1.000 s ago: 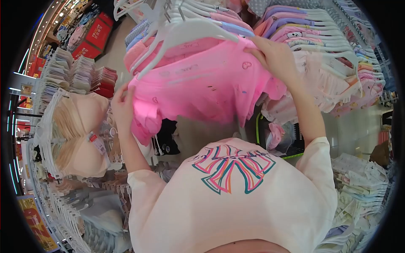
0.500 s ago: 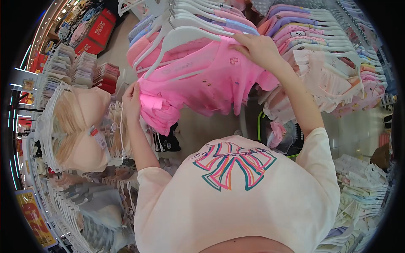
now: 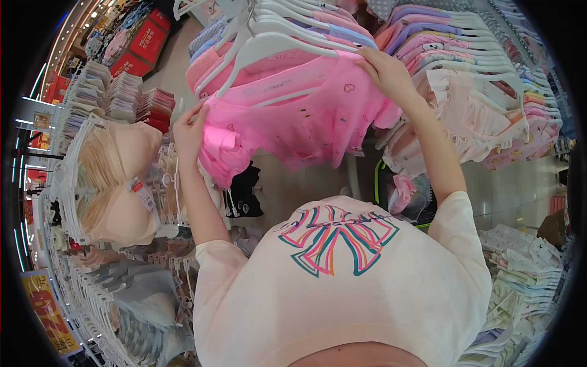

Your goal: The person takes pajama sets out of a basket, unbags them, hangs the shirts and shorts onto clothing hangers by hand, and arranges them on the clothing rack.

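Note:
A bright pink top (image 3: 293, 128) with small printed motifs hangs on a white hanger (image 3: 275, 48) at the front of a rack. My left hand (image 3: 189, 128) pinches the top's shoulder at the left, by the hanger's end. At the other shoulder, my right hand (image 3: 386, 76) grips the fabric near the hanger's right tip, fingers curled over it. The ruffled left sleeve (image 3: 221, 150) droops below my left hand. Behind the top, more pink garments on white hangers are partly hidden by it.
Pale ruffled clothes (image 3: 452, 104) and other hung garments crowd the right rack. Beige bras (image 3: 119, 183) hang at the left. Below the top is a dark bin-like container (image 3: 422, 211) with a pink item (image 3: 402, 192) in it. A red display box (image 3: 147, 43) stands farther off.
The pink top's upper edge has shifted slightly right, and my right hand has moved right with it. My left hand stays at the left shoulder, slightly higher.

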Demonstrator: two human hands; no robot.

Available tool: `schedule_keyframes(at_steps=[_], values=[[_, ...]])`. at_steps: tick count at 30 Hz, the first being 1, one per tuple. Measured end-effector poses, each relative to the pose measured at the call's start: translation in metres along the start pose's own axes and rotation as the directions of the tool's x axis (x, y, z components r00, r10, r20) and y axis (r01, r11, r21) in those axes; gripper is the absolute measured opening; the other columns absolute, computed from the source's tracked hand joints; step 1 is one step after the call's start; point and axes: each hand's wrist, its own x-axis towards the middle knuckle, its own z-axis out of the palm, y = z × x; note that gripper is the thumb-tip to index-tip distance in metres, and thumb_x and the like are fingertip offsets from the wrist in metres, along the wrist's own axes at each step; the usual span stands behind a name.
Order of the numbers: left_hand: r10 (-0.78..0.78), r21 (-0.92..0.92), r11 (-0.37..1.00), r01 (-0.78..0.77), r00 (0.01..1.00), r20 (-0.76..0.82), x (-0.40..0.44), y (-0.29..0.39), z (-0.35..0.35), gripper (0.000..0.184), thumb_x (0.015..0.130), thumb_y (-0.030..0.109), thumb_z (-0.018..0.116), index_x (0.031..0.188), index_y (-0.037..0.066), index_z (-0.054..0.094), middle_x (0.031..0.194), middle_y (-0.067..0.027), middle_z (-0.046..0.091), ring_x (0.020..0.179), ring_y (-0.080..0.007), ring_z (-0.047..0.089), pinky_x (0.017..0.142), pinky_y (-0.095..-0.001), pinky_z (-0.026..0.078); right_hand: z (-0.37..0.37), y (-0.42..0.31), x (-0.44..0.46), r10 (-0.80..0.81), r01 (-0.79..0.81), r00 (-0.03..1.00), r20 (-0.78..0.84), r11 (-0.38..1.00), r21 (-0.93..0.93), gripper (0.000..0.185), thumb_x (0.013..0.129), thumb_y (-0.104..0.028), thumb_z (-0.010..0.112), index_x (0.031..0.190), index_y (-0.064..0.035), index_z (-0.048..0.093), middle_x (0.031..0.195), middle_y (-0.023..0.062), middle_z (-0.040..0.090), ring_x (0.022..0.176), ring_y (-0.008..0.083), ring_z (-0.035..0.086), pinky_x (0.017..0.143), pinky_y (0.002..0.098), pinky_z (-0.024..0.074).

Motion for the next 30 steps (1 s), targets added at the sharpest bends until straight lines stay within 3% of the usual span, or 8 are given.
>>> schedule_keyframes(at_steps=[13,17,19,20,23,24,27,30], values=[[0.091,0.149,0.984,-0.101,0.993,0.076,0.005,0.024,-0.002,0.032,0.08,0.025,0.067,0.104,0.004,0.066,0.095,-0.0085,0.067,0.085,-0.0129,0.061,0.074,-0.0257,0.047,0.001,-0.002,-0.015,0.107,-0.107,0.994,0.003,0.993,0.047,0.027,0.089,-0.025,0.052,0.106,-0.0036,0.055,0.1,0.0154,0.06,0.092,0.033,0.058,0.077,0.0368,0.0462],[0.278,0.449,0.869,-0.209,0.956,-0.093,-0.03,0.046,-0.003,0.028,0.079,0.017,0.066,0.104,0.003,0.065,0.097,-0.01,0.066,0.089,-0.0167,0.062,0.078,-0.028,0.046,-0.001,-0.005,-0.016,0.161,-0.162,0.986,0.05,0.987,0.011,0.029,0.087,-0.024,0.056,0.108,-0.0044,0.054,0.101,0.0156,0.058,0.095,0.0339,0.055,0.08,0.038,0.0446],[0.421,0.468,0.821,-0.325,0.9,-0.114,-0.057,0.07,-0.002,0.027,0.078,0.011,0.066,0.104,0.004,0.065,0.095,-0.0105,0.066,0.087,-0.0175,0.062,0.08,-0.0285,0.046,-0.007,-0.014,-0.012,0.041,-0.057,0.985,-0.166,0.994,-0.094,0.03,0.083,-0.022,0.06,0.107,-0.0046,0.054,0.101,0.0145,0.057,0.096,0.033,0.054,0.083,0.0388,0.0436],[0.39,0.385,0.865,-0.321,0.914,-0.113,-0.066,0.077,-0.002,0.025,0.079,0.008,0.065,0.103,0.003,0.064,0.095,-0.0102,0.066,0.087,-0.0164,0.062,0.079,-0.0266,0.046,-0.009,-0.023,-0.012,-0.031,-0.009,0.965,-0.261,0.988,-0.151,0.031,0.081,-0.022,0.062,0.106,-0.0047,0.054,0.101,0.0139,0.057,0.096,0.0325,0.053,0.084,0.0391,0.0432],[0.283,0.085,0.958,-0.273,0.948,-0.149,-0.076,0.09,0.007,0.021,0.081,0.001,0.063,0.102,-0.001,0.063,0.093,-0.0094,0.065,0.087,-0.014,0.062,0.078,-0.0227,0.046,-0.009,-0.074,-0.035,0.109,-0.062,0.956,-0.272,0.983,0.175,0.034,0.078,-0.017,0.064,0.107,-0.0032,0.053,0.105,0.0135,0.055,0.1,0.0318,0.05,0.089,0.0389,0.0392],[0.232,-0.045,0.969,-0.244,0.956,-0.181,-0.079,0.093,0.016,0.021,0.081,0.001,0.062,0.101,-0.001,0.063,0.092,-0.0092,0.065,0.087,-0.0136,0.062,0.078,-0.0226,0.046,0.001,-0.094,-0.048,0.243,-0.189,0.967,-0.074,0.885,0.425,0.034,0.079,-0.016,0.061,0.11,-0.0035,0.053,0.109,0.0132,0.054,0.101,0.0301,0.051,0.09,0.038,0.038],[0.104,-0.311,0.937,-0.161,0.976,-0.193,-0.085,0.115,0.044,0.019,0.079,-0.002,0.064,0.098,-0.002,0.062,0.09,-0.0081,0.064,0.085,-0.0135,0.06,0.078,-0.0236,0.046,0.024,-0.14,-0.065,0.086,-0.321,0.938,0.336,0.583,0.746,0.048,0.083,-0.029,0.061,0.123,-0.006,0.048,0.112,0.0126,0.053,0.113,0.0262,0.044,0.098,0.0364,0.0337],[0.127,-0.463,0.875,-0.141,0.99,-0.061,-0.093,0.123,0.064,0.025,0.076,-0.002,0.067,0.1,-0.002,0.06,0.092,-0.0078,0.063,0.086,-0.0138,0.059,0.078,-0.0247,0.047,0.057,-0.152,-0.078,0.012,-0.707,0.701,0.714,-0.122,0.696,0.054,0.091,-0.04,0.049,0.131,-0.006,0.04,0.127,0.012,0.046,0.119,0.0197,0.044,0.1,0.0323,0.0354]])
